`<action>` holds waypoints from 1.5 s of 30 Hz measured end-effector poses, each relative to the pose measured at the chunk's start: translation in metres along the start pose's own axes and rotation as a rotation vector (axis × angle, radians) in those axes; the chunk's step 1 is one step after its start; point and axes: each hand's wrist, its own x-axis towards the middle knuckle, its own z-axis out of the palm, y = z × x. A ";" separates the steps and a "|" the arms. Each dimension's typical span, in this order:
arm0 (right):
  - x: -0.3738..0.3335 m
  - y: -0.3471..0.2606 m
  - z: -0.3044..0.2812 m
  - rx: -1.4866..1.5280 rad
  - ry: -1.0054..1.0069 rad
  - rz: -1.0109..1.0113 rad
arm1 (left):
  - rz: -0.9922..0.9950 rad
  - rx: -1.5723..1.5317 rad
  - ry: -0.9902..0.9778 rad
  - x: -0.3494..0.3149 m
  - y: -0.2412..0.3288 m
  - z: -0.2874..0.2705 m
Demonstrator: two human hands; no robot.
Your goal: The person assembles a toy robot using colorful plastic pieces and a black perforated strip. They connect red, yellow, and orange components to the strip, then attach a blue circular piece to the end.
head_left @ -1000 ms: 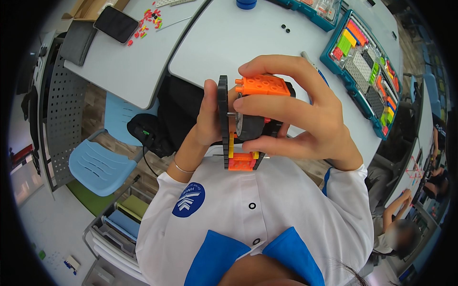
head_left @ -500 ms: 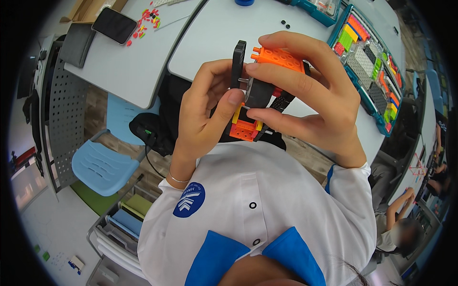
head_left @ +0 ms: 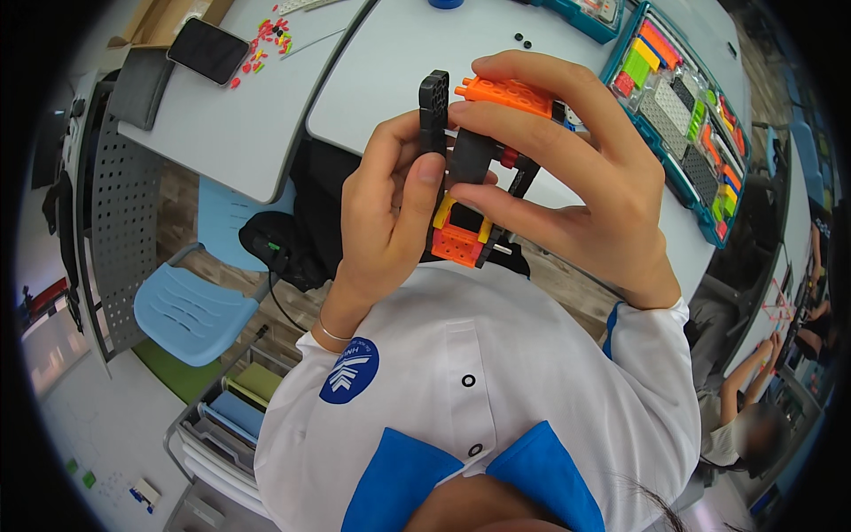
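Observation:
Between my hands is a model of plastic building pieces, with an orange studded block on top and an orange frame with yellow pieces at its lower end. My left hand is closed, its thumb and fingers pinching an upright black beam on the model's left side. A short thin pin bridges the beam and a dark round part. My right hand grips the model from the right, with fingers over the orange block and thumb below the round part. The fingers hide some of the model's middle.
A teal-edged case of sorted building pieces stands at the right. Two small black pieces lie on the table. On the left table are a phone and scattered small red, yellow and green pieces. A blue chair stands at the left.
The model has shifted slightly left and turned a little, so the round part's grey face shows less. Both hands keep their hold, and my right thumb has moved slightly up and left.

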 end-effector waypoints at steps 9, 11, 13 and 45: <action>0.000 0.001 0.000 0.021 -0.015 -0.025 | -0.007 -0.052 -0.020 -0.002 0.000 0.000; 0.000 0.002 0.001 0.033 -0.020 -0.027 | -0.006 -0.047 -0.020 -0.002 0.000 0.000; 0.000 0.002 0.001 0.031 -0.046 -0.017 | -0.023 -0.049 -0.012 -0.003 0.000 -0.001; 0.008 0.037 -0.008 0.614 -0.424 -0.006 | 0.091 -0.146 -0.247 -0.006 -0.020 -0.017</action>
